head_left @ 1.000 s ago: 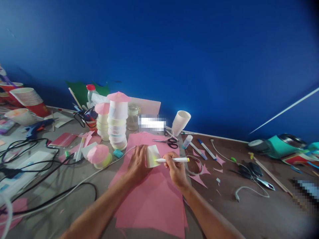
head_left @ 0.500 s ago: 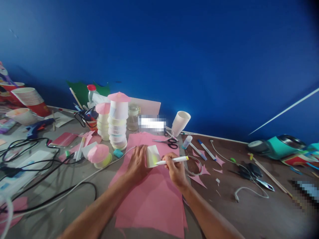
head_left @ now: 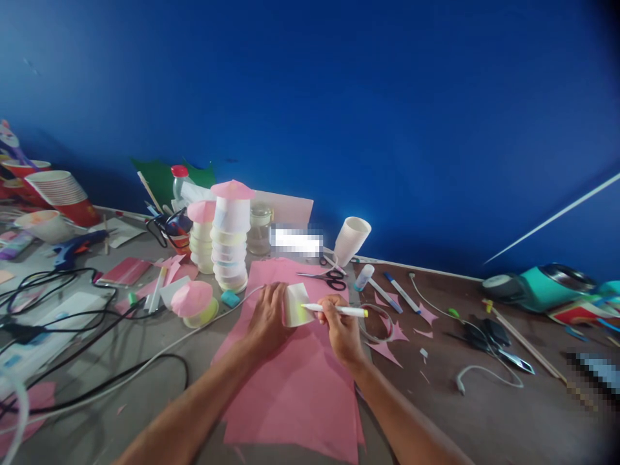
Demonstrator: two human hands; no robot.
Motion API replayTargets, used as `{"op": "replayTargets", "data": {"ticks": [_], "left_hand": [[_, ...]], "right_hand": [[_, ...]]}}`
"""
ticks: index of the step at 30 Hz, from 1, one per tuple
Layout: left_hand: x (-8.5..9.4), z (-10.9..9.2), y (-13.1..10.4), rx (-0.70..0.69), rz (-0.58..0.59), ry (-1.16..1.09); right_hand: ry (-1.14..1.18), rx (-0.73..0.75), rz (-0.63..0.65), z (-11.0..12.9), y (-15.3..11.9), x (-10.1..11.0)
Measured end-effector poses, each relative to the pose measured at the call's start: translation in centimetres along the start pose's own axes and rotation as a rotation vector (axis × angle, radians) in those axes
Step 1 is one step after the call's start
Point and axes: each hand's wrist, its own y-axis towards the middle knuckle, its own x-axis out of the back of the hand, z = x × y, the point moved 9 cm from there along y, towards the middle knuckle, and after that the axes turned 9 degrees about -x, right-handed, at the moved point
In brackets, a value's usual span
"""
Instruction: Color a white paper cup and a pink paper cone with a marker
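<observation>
My right hand (head_left: pixel 340 329) is closed around a white marker (head_left: pixel 343 310) with a yellow end, held low and nearly level. Its tip touches a small piece of white paper (head_left: pixel 296 303) that bears a pale yellow-green patch. At the paper's left edge, the fingers of my left hand (head_left: pixel 270 316) hold it in place; the thumb is hard to see. Both hands rest over a large pink paper sheet (head_left: pixel 293 394). Black-handled scissors (head_left: pixel 332 279) lie beyond the hands, on the sheet's far edge. A glue stick (head_left: pixel 363 278) stands to their right.
Stacked paper-cup towers (head_left: pixel 230 239) with pink tops stand at back left, near a small pink-topped cup (head_left: pixel 194 302) and a blue eraser (head_left: pixel 230 298). Cables (head_left: pixel 145 361) cross the left side. White cups (head_left: pixel 352 240), markers (head_left: pixel 403 292) and pink scraps (head_left: pixel 386 353) lie right.
The marker tip has moved slightly up on the white paper, and the marker's yellow end has dipped a little. The yellow-green patch shows slightly more. My left hand stays in place.
</observation>
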Motion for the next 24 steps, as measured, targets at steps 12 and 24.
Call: {"op": "replayTargets", "data": {"ticks": [12, 24], "left_hand": [[0.06, -0.07, -0.13, -0.006, -0.018, 0.021], [0.23, -0.32, 0.11, -0.015, 0.001, 0.025]], "right_hand": [[0.054, -0.018, -0.011, -0.02, -0.09, -0.08], [0.040, -0.053, -0.038, -0.01, -0.16, 0.04]]}}
